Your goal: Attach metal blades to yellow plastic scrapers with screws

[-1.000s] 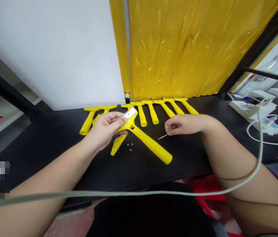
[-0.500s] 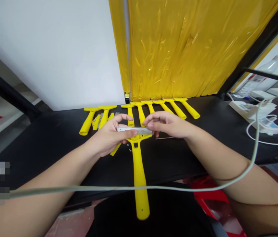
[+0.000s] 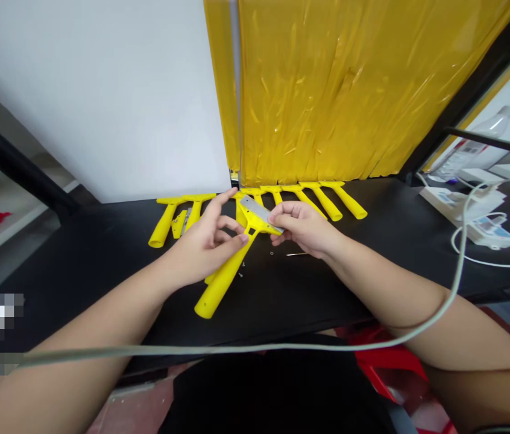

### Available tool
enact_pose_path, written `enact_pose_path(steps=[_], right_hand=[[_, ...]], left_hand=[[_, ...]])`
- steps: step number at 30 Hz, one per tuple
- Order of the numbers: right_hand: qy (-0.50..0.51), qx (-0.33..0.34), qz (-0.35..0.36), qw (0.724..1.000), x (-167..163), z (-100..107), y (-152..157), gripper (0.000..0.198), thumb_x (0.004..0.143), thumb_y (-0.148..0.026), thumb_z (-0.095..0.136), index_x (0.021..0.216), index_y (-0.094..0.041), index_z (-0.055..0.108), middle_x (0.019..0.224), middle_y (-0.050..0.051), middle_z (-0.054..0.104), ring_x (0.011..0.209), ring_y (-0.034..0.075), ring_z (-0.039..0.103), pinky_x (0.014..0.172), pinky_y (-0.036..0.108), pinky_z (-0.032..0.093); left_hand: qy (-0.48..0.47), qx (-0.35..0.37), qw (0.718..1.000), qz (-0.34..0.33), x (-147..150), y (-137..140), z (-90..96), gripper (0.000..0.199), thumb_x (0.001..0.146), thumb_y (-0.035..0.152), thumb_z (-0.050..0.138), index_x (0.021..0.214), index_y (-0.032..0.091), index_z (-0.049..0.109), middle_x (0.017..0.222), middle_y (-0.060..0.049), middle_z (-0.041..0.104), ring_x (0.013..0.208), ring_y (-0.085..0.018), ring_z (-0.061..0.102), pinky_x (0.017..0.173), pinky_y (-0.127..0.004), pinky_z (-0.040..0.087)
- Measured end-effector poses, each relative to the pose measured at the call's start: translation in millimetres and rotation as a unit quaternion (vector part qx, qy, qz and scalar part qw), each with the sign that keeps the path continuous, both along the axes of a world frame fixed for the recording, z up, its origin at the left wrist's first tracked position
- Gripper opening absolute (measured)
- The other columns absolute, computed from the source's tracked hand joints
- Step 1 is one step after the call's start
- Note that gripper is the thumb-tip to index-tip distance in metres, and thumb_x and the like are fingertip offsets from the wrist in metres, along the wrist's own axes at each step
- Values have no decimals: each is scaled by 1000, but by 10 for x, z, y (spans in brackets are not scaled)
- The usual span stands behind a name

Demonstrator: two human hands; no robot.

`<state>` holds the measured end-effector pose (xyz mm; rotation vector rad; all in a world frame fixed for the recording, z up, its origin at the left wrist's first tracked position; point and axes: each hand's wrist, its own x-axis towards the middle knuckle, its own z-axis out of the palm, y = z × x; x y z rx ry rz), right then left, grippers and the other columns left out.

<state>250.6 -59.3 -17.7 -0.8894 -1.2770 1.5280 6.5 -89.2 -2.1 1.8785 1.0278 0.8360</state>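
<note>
Yellow scraper aloft, R hand on one end of its head, L hand loose at the neck

Landmark: the yellow plastic T-headed scraper w/ round hollow-looking handle [image 3: 225, 280], held tilted above the matte black bench [image 3: 327, 295]. R hand [image 3: 302, 228] has fingers closed in a pinch on the head's right end, taking in the flat silver-grey metal plate [image 3: 257, 211] lying along it; prob. to keep plate & head lined up.

L hand [image 3: 206, 244] has fingers loosely parted, index stretched out, thumb tip at scraper's neck. Can't tell if it's touching or just overlapping; prob. there to steady or turn the handle.

Tiny silver metal screws [image 3: 240, 275] lie just right of the scraper's handle, a small pale ring [image 3: 272, 253] below its head, a thin metal rod [image 3: 297, 254] further right, partly hidden by R hand. Loose bits prob. kept close for quick pick-up.

Yellow plastic T-shaped handles [image 3: 349, 202] line up beyond the scraper, prob. parked there to free working room.
</note>
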Motion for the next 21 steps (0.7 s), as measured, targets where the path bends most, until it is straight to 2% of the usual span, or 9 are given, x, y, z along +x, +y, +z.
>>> enact_pose_path(steps=[2,5,8,12,14,16,17,18,21], right_hand=[[1,10,-14,1000,-47,-29,-11,30,71,-32,91,78,-16,67,71,-2,70,56,10,69,56,24,64],[-8,22,-17,1000,-112,-53,-47,32,72,-35,91,78,-16,65,68,-2,70,59,12,70,58,25,65],[-23,37,-2,999,-155,-63,-80,35,73,-38,91,77,-17,64,66,-2,69,61,13,70,60,26,65],[-14,50,16,999,-154,-69,-66,40,75,-48,90,80,-17,64,71,-2,69,63,13,69,62,28,63],[-14,65,17,998,-123,-66,-38,40,86,-56,79,86,-18,66,76,0,71,62,13,67,60,27,59],[-70,129,17,989,-91,-64,-17,35,99,-51,63,92,-18,70,84,4,75,68,14,68,63,28,57],[-125,185,19,975,-85,-67,-15,31,103,-45,58,95,-18,72,90,6,77,75,16,69,70,30,57],[-189,254,27,948,-90,-74,-20,25,104,-36,57,99,-18,74,97,7,79,84,18,71,79,33,58],[-351,441,90,821,-194,-116,-62,23,103,-15,57,113,-17,77,117,11,79,110,24,69,103,41,52]], left_hand=[[94,85,992,4,-22,-21,13,83,95,38,73,167,38,31,111,-4,68,68,-13,64,62,-28,53],[240,217,946,15,17,-89,17,66,99,33,64,162,34,45,118,-7,69,76,-17,66,74,-35,57],[329,272,903,39,83,-157,8,62,102,26,52,163,30,47,113,-8,70,85,-23,69,81,-39,57],[353,294,887,51,68,-144,41,59,103,26,47,161,27,52,107,-9,71,86,-24,70,82,-39,57],[329,311,890,55,-6,-78,93,57,102,28,48,159,26,55,113,-11,73,94,-26,72,90,-41,57],[295,324,896,76,-108,12,160,57,101,31,51,158,24,56,119,-11,75,102,-28,72,97,-43,57],[273,331,899,95,-161,58,193,57,101,31,53,157,24,57,124,-11,75,106,-29,72,100,-44,56],[251,339,899,116,-210,102,222,56,100,31,54,156,25,58,127,-10,76,109,-29,73,102,-43,56],[210,352,899,151,-311,198,267,55,99,26,57,154,24,60,131,-9,77,113,-28,73,105,-42,56]])
